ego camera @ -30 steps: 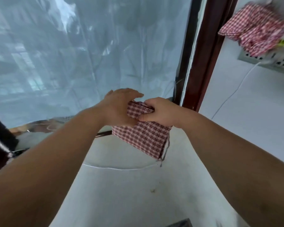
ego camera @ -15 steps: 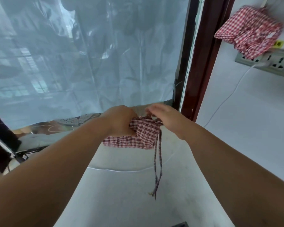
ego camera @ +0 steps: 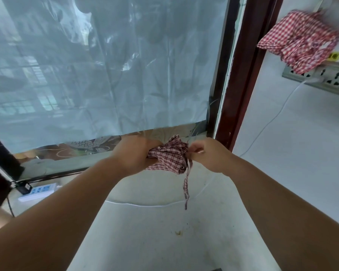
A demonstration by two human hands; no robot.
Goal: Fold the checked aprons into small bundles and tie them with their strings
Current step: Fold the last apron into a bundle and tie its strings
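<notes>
Left hand clenched around bunched dark-red-and-white checked cloth apron bundle, held in the air before the plastic-covered window. Right hand pinches at the bundle's right edge, apparently on the thin checked apron string, which dangles free below. Second red checked apron hangs on wall, upper right, over grey socket strip.

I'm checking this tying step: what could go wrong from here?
The left hand alone clamps the bundle in mid-air; if that grip loosens, the folds could spring open. The right hand pinches the string close to the bundle, and its long end hangs free, so it may slip out before a knot is made.
</notes>
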